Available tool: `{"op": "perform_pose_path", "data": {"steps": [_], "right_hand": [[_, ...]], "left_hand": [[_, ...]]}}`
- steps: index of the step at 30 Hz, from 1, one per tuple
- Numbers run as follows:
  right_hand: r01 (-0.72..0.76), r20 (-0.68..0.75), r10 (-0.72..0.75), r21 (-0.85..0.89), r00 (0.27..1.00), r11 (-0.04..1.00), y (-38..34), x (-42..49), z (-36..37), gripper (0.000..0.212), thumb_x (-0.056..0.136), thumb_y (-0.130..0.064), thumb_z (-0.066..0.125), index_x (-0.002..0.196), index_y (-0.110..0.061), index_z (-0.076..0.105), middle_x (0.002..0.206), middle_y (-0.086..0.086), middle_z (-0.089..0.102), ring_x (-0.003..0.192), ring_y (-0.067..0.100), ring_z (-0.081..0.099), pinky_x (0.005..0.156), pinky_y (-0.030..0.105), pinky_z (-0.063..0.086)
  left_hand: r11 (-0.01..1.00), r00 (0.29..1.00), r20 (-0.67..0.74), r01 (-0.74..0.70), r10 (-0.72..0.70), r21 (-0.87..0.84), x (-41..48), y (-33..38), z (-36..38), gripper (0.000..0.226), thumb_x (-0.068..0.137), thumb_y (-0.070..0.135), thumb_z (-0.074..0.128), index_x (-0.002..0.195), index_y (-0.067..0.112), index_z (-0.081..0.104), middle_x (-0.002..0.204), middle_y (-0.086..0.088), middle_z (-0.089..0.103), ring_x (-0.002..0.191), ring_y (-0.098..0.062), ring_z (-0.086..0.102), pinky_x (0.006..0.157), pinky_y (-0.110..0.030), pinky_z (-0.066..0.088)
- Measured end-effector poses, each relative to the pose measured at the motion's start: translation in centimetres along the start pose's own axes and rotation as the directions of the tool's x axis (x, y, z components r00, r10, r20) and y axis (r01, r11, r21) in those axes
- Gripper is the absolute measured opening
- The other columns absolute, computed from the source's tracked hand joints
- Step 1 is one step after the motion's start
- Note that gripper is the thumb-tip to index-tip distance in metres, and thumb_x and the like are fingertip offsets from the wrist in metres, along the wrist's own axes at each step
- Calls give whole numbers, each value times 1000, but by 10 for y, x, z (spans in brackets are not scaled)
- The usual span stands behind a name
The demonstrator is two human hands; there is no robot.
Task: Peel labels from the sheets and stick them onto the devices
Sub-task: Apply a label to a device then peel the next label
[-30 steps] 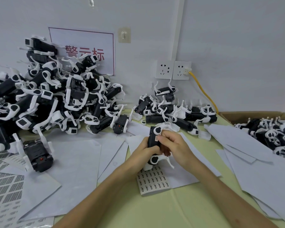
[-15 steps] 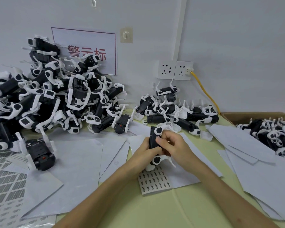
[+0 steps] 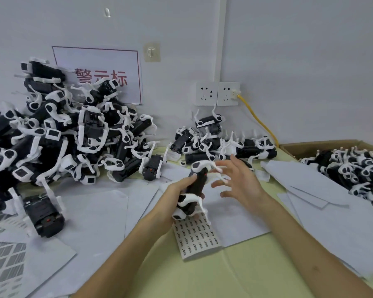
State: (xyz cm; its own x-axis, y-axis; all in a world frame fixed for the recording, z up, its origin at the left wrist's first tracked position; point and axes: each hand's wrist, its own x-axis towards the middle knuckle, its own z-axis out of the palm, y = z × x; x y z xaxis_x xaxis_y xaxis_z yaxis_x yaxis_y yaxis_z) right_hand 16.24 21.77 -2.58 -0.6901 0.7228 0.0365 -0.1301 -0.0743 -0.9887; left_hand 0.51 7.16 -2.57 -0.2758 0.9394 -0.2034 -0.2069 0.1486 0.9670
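Note:
My left hand [image 3: 177, 191] grips a black device with white clips [image 3: 195, 187], holding it upright above the table's middle. My right hand [image 3: 238, 183] hovers just right of the device with its fingers spread, holding nothing, and it is blurred by motion. Under the device lies a label sheet [image 3: 197, 236] printed with rows of small dark labels. Another sheet of labels [image 3: 2, 261] lies at the left edge.
A tall pile of black-and-white devices [image 3: 58, 136] fills the left. A smaller pile [image 3: 222, 143] sits by the wall sockets [image 3: 216, 93], and a cardboard box [image 3: 299, 147] of devices stands at the right. Blank backing sheets [image 3: 323, 194] lie scattered over the green table [image 3: 235, 274].
My right hand has let go of the device and drawn away to the right with fingers spread. My left hand has tilted the device more upright.

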Motion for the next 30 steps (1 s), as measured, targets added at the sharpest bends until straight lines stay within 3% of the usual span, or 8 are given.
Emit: {"op": "perform_pose_path", "data": {"steps": [6,10,14,17,19,22,26,30], "right_hand": [[121,329,-32,-257,944,959,-5,-8,0,50,96,-47,60,114,0,65,99,9,64,83,22,63,64,28,47],[52,250,-7,-174,968,983,-16,-12,-10,47,93,-35,60,111,8,64,103,25,61,87,40,63,57,30,53],[247,45,-265,242,963,938,-37,-14,-23,26,87,-47,65,80,-24,75,88,23,65,65,23,67,60,27,53],[294,-196,-231,787,953,543,-36,-12,-56,45,102,-49,48,123,-13,64,131,24,66,116,36,69,95,45,55],[258,-240,-117,728,964,636,-29,-8,-67,56,104,-53,40,137,-11,57,135,19,65,120,37,67,101,46,49],[139,-311,51,559,949,817,-18,-3,-55,45,103,-43,46,131,-11,61,126,15,70,98,29,72,85,35,51],[46,-333,109,426,937,904,-17,-2,-30,28,102,-32,47,105,-11,65,96,8,68,75,20,59,69,29,43],[29,-326,97,358,940,933,-17,-3,-21,26,101,-29,48,98,-11,66,82,5,64,68,18,53,66,28,39]], "left_hand": [[994,994,-110,15,-3,111,6,1,-10,65,98,69,45,96,12,77,98,-16,74,88,-36,69,92,-50,53],[993,972,-233,-40,13,-114,9,8,-19,57,102,61,46,104,10,71,92,-9,72,71,-27,74,52,-37,58],[958,931,-338,-215,142,-189,10,12,-21,42,108,44,44,107,9,67,104,-12,70,77,-28,78,52,-35,59],[954,904,-394,-249,166,-170,9,13,-21,33,109,37,46,106,11,66,109,-12,71,80,-26,77,55,-33,60],[955,898,-409,-247,163,-162,9,12,-20,24,108,32,49,112,12,62,115,-13,69,84,-27,76,59,-33,61],[957,869,-472,-246,147,-154,9,10,-21,25,107,22,53,130,13,52,119,-12,68,86,-28,75,70,-37,61],[915,798,-590,-321,123,-245,12,11,-38,47,103,8,55,145,22,39,118,-7,63,89,-26,72,75,-36,58],[930,739,-641,-353,208,-105,19,9,-60,68,104,9,56,161,27,24,155,1,45,112,-27,67,90,-41,55]]}}
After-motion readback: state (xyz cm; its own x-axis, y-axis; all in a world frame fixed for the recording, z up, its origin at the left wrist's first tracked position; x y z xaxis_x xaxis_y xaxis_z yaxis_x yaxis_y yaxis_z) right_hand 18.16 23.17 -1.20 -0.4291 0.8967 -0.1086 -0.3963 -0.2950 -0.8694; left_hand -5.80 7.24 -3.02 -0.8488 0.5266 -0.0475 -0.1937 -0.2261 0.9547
